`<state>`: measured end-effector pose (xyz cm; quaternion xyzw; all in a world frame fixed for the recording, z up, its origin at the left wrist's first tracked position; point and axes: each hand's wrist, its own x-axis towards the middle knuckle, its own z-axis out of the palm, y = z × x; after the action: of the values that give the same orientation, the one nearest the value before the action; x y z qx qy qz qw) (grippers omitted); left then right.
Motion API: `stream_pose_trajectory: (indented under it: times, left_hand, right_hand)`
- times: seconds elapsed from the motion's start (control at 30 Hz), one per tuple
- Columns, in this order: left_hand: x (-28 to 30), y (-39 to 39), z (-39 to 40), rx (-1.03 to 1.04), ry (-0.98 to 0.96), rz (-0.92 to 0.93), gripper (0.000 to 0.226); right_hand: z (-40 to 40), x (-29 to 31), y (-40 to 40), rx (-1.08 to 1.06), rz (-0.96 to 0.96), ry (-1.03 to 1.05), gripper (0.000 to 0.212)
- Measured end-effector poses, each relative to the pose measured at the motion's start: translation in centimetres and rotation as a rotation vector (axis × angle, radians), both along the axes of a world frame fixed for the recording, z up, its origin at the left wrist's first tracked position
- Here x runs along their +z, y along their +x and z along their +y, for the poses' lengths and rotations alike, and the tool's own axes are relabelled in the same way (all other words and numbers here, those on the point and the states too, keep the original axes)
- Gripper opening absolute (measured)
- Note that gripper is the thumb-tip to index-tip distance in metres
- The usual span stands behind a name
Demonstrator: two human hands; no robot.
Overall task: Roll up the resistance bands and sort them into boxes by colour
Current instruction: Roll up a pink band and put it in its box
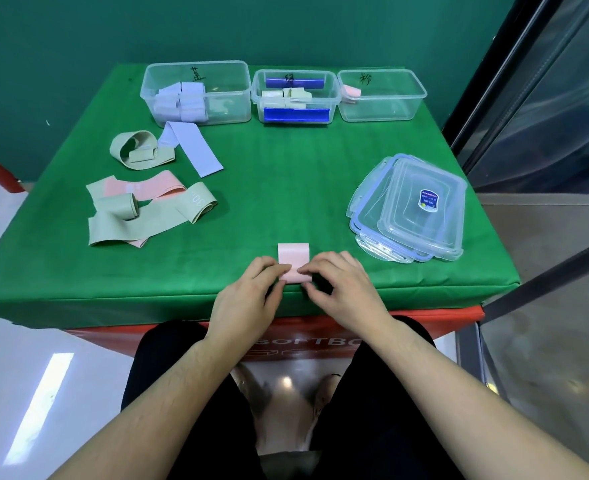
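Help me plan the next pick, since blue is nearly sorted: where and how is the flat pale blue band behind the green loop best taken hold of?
Pinch the pale blue band at its near short end, the corner towards the table's middle, coming from the right. It lies flat and free there, while its far end touches the pale green loop. The hands are on the pink band.

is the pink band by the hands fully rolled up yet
Not yet. The pink band is partly rolled: the left hand and right hand pinch the roll, with a flat tail beyond.
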<state>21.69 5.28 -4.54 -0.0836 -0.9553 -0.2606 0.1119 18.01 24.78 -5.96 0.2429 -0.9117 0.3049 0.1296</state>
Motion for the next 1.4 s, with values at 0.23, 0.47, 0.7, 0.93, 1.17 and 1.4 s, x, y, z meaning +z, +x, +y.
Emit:
stream_pose_trajectory:
  times: [0.23, 0.47, 0.7, 0.93, 1.17, 1.4]
  left_hand:
    - [0.0, -0.4, 0.0, 0.004, -0.024, 0.044, 0.022]
    - [0.2, -1.0, 0.1, 0.003, -0.021, 0.010, 0.027]
    - [0.3, -0.9, 0.1, 0.006, -0.038, 0.083, 0.024]
    - [0.4, -1.6, 0.0, 0.020, -0.066, 0.043, 0.029]
    - [0.6, -1.6, 0.1, 0.013, -0.052, 0.090, 0.026]
    - [0.4, -2.0, 0.0, 0.011, -0.101, 0.074, 0.032]
  right_hand:
    - [-0.2, 0.3, -0.3, -0.026, -0.037, 0.002, 0.026]
    - [-0.7, 0.3, -0.4, -0.028, 0.014, 0.006, 0.021]
    - [-0.6, 0.4, -0.9, -0.065, 0.012, 0.037, 0.022]
    - [-0.8, 0.2, -0.9, -0.084, 0.078, 0.051, 0.020]
    - [-1.0, 0.4, -1.7, -0.102, 0.045, 0.051, 0.019]
    - [-1.2, 0.8, -1.7, -0.102, 0.086, 0.078, 0.027]
